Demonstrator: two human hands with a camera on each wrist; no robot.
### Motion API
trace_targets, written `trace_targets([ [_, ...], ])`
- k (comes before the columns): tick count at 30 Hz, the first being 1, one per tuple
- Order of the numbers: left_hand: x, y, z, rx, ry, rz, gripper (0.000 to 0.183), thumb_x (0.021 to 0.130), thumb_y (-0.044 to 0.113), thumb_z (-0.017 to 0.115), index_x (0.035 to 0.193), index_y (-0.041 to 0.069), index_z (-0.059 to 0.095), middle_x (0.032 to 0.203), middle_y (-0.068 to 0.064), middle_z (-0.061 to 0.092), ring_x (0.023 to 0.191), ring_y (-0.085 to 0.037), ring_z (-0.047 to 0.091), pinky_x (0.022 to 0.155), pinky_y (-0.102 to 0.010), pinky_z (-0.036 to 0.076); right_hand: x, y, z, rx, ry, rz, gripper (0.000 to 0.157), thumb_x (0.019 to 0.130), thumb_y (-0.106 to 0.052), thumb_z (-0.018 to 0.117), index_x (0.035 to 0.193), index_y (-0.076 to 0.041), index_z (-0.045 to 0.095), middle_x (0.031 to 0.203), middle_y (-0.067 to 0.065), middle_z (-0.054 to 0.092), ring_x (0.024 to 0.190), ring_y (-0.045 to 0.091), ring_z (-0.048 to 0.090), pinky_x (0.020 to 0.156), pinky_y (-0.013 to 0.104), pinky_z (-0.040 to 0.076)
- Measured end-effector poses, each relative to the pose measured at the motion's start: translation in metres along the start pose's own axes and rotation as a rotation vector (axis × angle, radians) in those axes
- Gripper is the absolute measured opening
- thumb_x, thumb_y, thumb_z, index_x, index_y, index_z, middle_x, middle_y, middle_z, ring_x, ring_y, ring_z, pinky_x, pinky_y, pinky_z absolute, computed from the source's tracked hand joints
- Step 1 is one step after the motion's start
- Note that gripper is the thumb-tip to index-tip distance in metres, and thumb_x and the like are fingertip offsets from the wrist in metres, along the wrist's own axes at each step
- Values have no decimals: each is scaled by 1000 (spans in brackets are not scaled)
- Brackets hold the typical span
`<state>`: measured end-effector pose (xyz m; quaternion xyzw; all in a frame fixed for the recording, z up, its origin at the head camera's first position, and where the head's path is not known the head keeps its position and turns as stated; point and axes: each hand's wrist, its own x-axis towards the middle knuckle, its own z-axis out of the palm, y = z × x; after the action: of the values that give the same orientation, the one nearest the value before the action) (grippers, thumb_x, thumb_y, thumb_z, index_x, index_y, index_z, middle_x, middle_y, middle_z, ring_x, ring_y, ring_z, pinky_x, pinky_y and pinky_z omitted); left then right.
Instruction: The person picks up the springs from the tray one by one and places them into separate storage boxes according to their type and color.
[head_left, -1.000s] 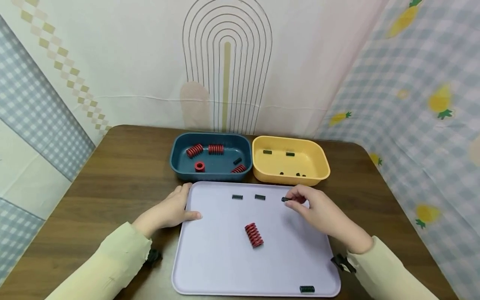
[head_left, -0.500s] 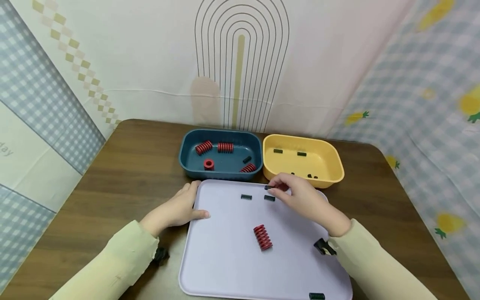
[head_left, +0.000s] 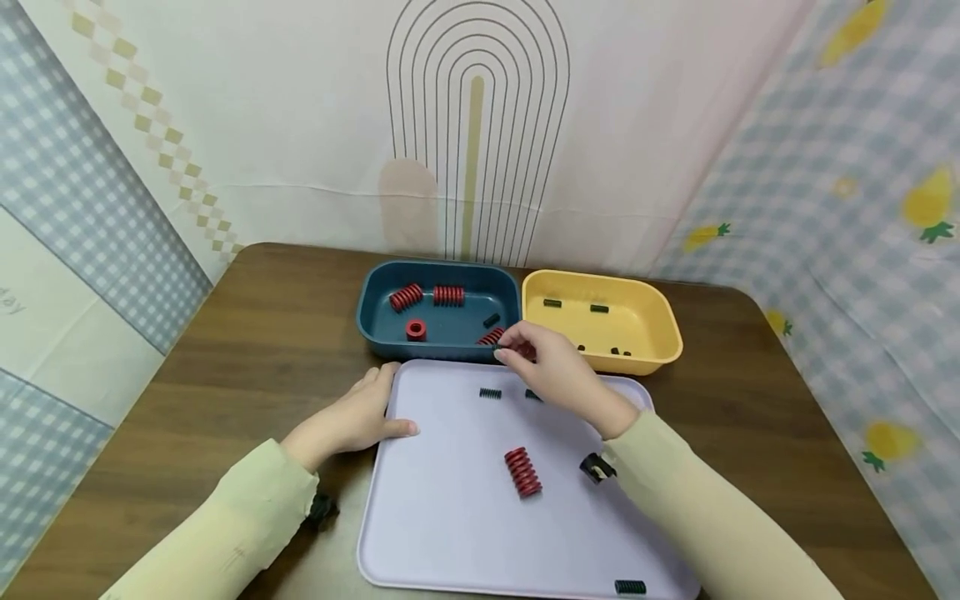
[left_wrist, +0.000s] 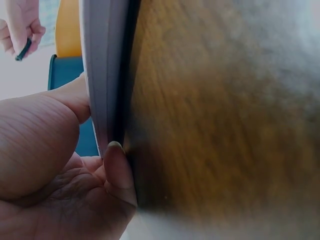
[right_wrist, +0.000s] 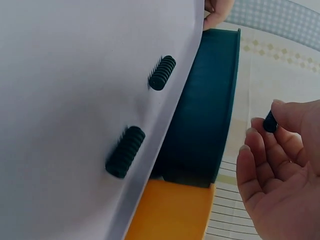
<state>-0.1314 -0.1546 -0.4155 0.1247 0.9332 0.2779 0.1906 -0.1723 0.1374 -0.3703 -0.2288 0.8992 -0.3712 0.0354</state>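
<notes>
My right hand (head_left: 558, 375) pinches a small dark green coil spring (right_wrist: 270, 122) between thumb and fingertips, over the front right rim of the dark blue bin (head_left: 435, 351). My left hand (head_left: 352, 421) holds the left edge of the pale lilac tray (head_left: 442, 533), thumb on top and fingers along the outer side. Two small dark springs lie near the tray's back edge, one of them (head_left: 491, 393) in full view and the other partly behind my right hand. A thick red spring (head_left: 522, 472) lies mid-tray. Another dark spring (head_left: 630, 587) rests at the front right.
In the blue bin are several red springs (head_left: 448, 296) and one dark spring (head_left: 491, 320). Against its right side stands a yellow bin (head_left: 660, 354) holding several small dark springs (head_left: 599, 308). A brown wooden table (head_left: 187, 400) carries everything, with a patterned cloth (head_left: 300, 125) behind.
My right hand has carried the small dark spring leftward from above the tray's back right to the blue bin's rim. The left hand stays at the tray edge. The head view has shifted slightly.
</notes>
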Motion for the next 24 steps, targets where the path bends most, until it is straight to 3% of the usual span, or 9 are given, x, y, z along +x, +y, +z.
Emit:
trace_targets([
  [15, 2, 0, 0, 10, 0, 13, 101, 82, 46, 75, 148, -4, 18, 141, -28, 33, 130, -39, 37, 105, -53, 32, 22, -2, 8, 17, 136, 45, 10, 96, -26, 63, 100, -16, 62, 85, -3, 60, 75, 14, 54, 64, 31, 49],
  [24, 0, 0, 0, 9, 6, 11, 101, 82, 45, 75, 149, -4, 17, 141, -29, 33, 130, -40, 37, 105, -53, 32, 42, -3, 21, -91, 117, 74, 10, 96, -25, 63, 99, -16, 62, 85, -4, 60, 75, 13, 55, 67, 29, 48],
])
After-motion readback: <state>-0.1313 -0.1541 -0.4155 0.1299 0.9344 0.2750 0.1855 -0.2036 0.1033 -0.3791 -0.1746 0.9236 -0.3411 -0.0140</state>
